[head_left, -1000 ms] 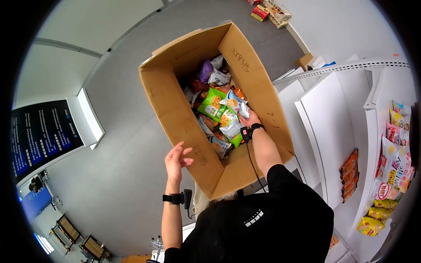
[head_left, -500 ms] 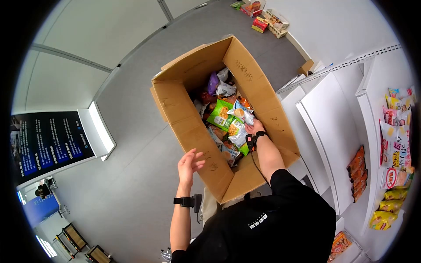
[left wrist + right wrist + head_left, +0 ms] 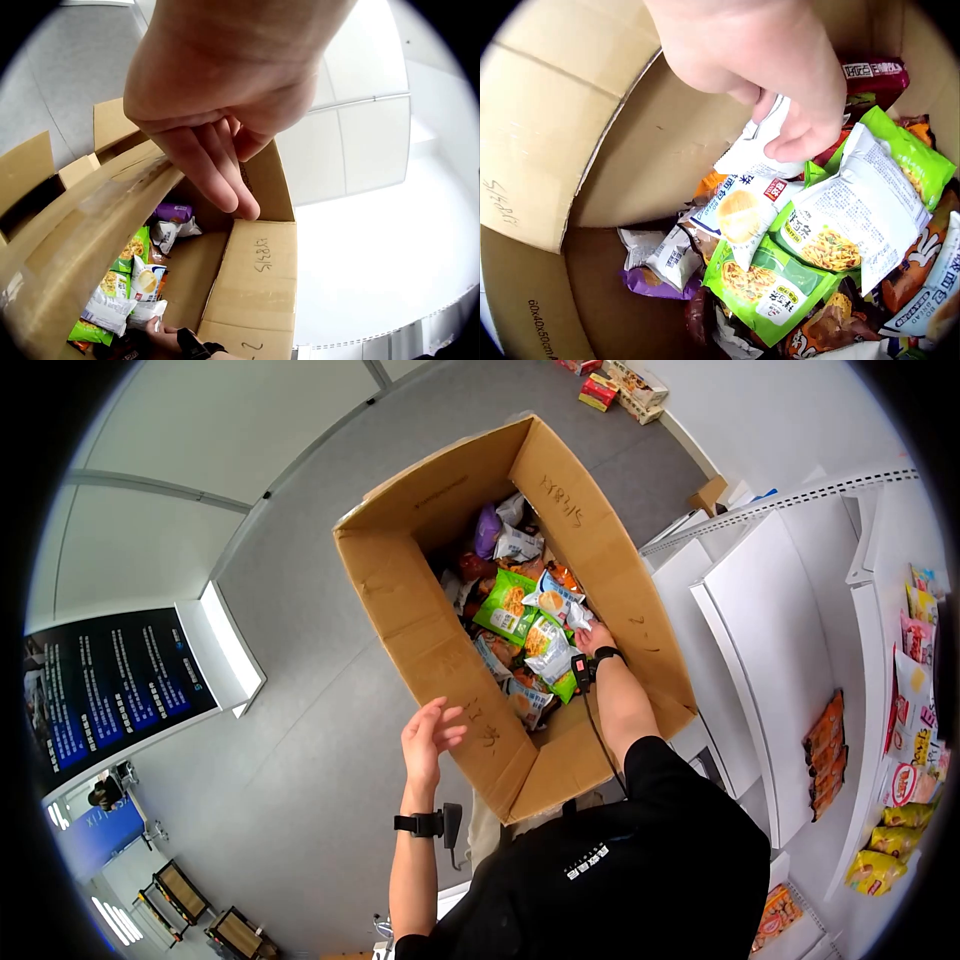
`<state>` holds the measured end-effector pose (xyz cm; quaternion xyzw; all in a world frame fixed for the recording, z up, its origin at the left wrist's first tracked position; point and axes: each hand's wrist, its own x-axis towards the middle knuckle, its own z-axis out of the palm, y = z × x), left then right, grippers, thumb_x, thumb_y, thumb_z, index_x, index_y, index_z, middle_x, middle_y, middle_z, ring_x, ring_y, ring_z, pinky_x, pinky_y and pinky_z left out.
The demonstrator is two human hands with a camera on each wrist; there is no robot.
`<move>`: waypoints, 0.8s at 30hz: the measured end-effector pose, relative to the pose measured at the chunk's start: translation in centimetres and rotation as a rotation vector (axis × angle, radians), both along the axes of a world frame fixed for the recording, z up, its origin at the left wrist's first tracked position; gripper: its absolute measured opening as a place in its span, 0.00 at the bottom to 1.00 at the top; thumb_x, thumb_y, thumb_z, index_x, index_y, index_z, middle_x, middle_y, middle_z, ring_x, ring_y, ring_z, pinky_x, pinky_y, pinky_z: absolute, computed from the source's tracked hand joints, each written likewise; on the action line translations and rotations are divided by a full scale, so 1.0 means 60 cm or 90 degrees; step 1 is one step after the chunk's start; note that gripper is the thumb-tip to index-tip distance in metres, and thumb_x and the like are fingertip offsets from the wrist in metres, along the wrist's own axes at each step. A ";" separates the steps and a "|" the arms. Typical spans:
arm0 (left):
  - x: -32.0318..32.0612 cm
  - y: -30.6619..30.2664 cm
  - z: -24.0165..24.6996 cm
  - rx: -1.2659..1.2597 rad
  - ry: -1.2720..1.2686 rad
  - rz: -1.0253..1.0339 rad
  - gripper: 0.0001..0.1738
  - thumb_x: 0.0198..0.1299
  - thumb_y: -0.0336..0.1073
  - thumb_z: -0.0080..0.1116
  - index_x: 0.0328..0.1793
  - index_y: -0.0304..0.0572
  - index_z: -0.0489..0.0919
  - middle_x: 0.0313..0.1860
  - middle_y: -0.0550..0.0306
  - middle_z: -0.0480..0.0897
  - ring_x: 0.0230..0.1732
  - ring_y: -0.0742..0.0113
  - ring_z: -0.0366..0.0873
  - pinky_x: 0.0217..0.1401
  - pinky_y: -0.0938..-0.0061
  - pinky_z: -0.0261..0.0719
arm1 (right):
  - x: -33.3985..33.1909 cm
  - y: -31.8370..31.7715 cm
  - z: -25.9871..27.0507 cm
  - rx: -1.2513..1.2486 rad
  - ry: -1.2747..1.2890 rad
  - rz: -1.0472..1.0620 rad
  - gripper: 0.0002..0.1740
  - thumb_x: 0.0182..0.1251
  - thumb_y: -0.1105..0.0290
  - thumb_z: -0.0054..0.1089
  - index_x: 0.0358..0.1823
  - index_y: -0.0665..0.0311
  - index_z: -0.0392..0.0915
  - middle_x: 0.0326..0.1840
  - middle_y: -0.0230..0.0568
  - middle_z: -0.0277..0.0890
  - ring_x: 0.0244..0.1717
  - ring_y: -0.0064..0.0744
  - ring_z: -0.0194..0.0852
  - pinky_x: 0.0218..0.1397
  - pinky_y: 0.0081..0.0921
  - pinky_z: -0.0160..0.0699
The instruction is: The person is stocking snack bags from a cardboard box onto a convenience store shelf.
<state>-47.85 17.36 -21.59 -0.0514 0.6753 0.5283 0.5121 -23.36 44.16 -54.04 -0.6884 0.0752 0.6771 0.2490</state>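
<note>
Inside a deep cardboard box (image 3: 480, 750), my right hand (image 3: 596, 640) reaches down along the right wall. Its thumb and fingers pinch a white packet (image 3: 759, 144), partly hidden behind them in the right wrist view. Right beside it lies a white-and-blue bread packet (image 3: 742, 214) printed with a round bun. Green noodle snack bags (image 3: 769, 289) and a white-backed bag (image 3: 870, 199) lie around these. My left hand (image 3: 432, 738) is over the box's left edge with its fingers loosely bent, holding nothing. In the left wrist view those fingers overlap the far cardboard wall.
A purple packet (image 3: 487, 530) lies at the box's far end. White shelves (image 3: 750, 660) stand to the right, bearing orange packs (image 3: 826, 755) and several yellow bags (image 3: 880, 870). Small cartons (image 3: 625, 392) sit on the floor beyond, and a black sign (image 3: 120, 690) is at left.
The head view has shifted a little. My right hand stays among the bags, pinching the white packet, and the left hand stays by the box edge.
</note>
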 end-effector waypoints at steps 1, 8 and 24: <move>0.000 0.002 0.003 -0.002 0.003 0.000 0.20 0.65 0.41 0.44 0.57 0.35 0.73 0.43 0.47 0.82 0.30 0.66 0.82 0.32 0.78 0.80 | 0.001 0.000 -0.002 -0.005 0.052 -0.022 0.14 0.68 0.63 0.46 0.54 0.51 0.69 0.45 0.37 0.69 0.43 0.33 0.71 0.40 0.32 0.76; 0.000 0.006 0.004 -0.008 0.002 -0.012 0.20 0.65 0.40 0.45 0.57 0.34 0.73 0.41 0.48 0.83 0.30 0.66 0.82 0.31 0.78 0.80 | 0.020 -0.023 -0.075 0.066 0.099 0.067 0.11 0.67 0.72 0.46 0.48 0.65 0.70 0.41 0.41 0.72 0.43 0.31 0.73 0.39 0.26 0.76; -0.001 0.005 0.001 -0.004 0.001 -0.034 0.18 0.64 0.40 0.45 0.53 0.35 0.75 0.37 0.49 0.84 0.27 0.66 0.82 0.28 0.78 0.80 | -0.109 -0.064 0.096 -0.074 0.160 0.269 0.25 0.62 0.64 0.56 0.60 0.55 0.60 0.59 0.53 0.63 0.57 0.48 0.67 0.55 0.47 0.71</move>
